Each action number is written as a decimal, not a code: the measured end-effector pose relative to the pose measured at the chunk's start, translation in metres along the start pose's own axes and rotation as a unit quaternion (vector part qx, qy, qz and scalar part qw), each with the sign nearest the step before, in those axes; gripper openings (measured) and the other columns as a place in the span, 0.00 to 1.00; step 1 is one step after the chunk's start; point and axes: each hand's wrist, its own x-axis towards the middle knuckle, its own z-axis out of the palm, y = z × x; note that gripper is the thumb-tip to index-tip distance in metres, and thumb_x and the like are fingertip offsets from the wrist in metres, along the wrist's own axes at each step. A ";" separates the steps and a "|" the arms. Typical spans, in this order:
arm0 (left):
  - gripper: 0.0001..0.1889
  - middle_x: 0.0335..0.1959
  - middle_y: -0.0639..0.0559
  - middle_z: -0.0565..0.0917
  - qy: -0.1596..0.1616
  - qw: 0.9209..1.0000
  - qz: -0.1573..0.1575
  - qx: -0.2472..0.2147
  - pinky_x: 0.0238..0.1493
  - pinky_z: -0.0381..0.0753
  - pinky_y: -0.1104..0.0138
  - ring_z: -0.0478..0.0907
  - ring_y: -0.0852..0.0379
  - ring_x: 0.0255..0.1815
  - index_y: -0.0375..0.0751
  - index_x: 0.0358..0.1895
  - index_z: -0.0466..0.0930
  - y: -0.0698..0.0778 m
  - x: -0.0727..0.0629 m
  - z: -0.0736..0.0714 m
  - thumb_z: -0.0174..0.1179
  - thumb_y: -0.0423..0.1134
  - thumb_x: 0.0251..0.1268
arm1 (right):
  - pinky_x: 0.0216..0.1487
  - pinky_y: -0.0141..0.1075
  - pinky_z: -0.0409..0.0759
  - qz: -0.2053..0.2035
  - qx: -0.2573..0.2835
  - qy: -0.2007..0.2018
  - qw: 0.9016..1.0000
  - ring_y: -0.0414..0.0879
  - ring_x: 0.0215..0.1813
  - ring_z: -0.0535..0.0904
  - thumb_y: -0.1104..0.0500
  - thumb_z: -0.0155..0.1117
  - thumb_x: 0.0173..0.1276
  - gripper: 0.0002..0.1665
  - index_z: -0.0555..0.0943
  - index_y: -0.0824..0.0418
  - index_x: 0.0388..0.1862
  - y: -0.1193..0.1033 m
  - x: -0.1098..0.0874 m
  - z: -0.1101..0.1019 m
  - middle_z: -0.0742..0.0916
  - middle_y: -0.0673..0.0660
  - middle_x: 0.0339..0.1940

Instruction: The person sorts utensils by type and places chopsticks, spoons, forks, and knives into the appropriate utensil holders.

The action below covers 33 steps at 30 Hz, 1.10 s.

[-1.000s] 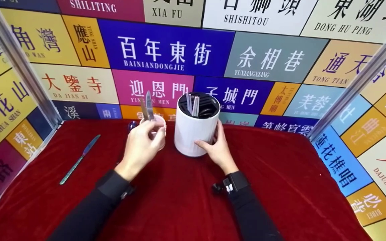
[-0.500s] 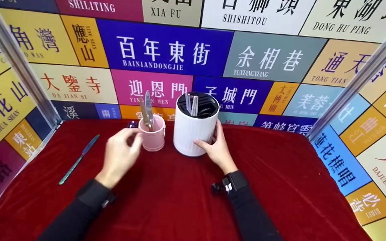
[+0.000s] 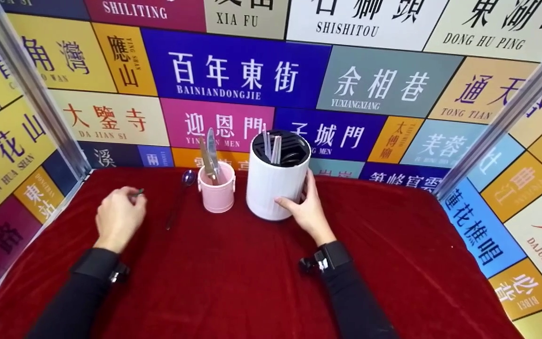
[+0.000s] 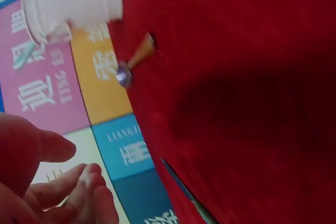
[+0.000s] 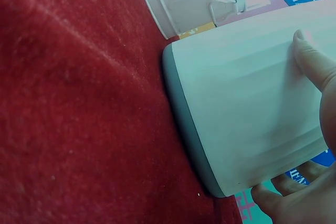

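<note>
My left hand (image 3: 121, 216) hovers over the left side of the cloth, thumb and fingers apart with nothing between them in the left wrist view. Below it lies a table knife (image 4: 186, 190) with a greenish handle; the hand hides most of it in the head view. My right hand (image 3: 305, 207) grips a white cylindrical knife block (image 3: 271, 190), thumb on its front and fingers round its far side. Several slim sticks (image 3: 276, 148) stand in the block's black slotted top. Left of the block, a pink bucket-shaped cup (image 3: 218, 195) holds two table knives (image 3: 212, 150) upright.
A spoon (image 3: 188, 178) with a dark handle lies left of the pink cup. Red velvet cloth (image 3: 261, 278) covers the table. Behind it rises a wall of coloured name panels (image 3: 233, 66), with metal posts (image 3: 492, 113) at both corners.
My left hand has let go of the knives in the pink cup and moved left, over the knife on the cloth. The spoon now shows fully. My right hand stays on the block.
</note>
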 end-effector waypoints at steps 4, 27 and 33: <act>0.21 0.55 0.35 0.90 -0.028 0.999 -0.021 0.018 0.55 0.82 0.34 0.85 0.24 0.58 0.40 0.61 0.88 -0.011 0.006 0.000 0.58 0.48 0.77 | 0.89 0.53 0.65 0.001 0.000 0.003 1.000 0.54 0.91 0.61 0.53 0.88 0.63 0.74 0.47 0.48 0.95 0.000 0.000 -0.001 0.61 0.56 0.93; 0.20 0.55 0.34 0.92 -0.092 0.994 0.040 0.031 0.56 0.85 0.37 0.88 0.27 0.57 0.38 0.57 0.91 0.027 0.015 0.040 0.63 0.49 0.77 | 0.88 0.54 0.67 -0.003 0.006 0.002 1.000 0.54 0.90 0.63 0.55 0.89 0.62 0.74 0.47 0.49 0.94 0.000 0.000 0.002 0.63 0.57 0.92; 0.19 0.57 0.32 0.92 -0.116 0.992 0.044 0.034 0.56 0.85 0.37 0.88 0.27 0.57 0.38 0.56 0.92 0.038 0.018 0.055 0.64 0.50 0.77 | 0.88 0.54 0.68 -0.006 0.011 0.002 1.000 0.54 0.90 0.64 0.55 0.89 0.62 0.74 0.48 0.48 0.94 0.001 0.000 0.001 0.64 0.57 0.91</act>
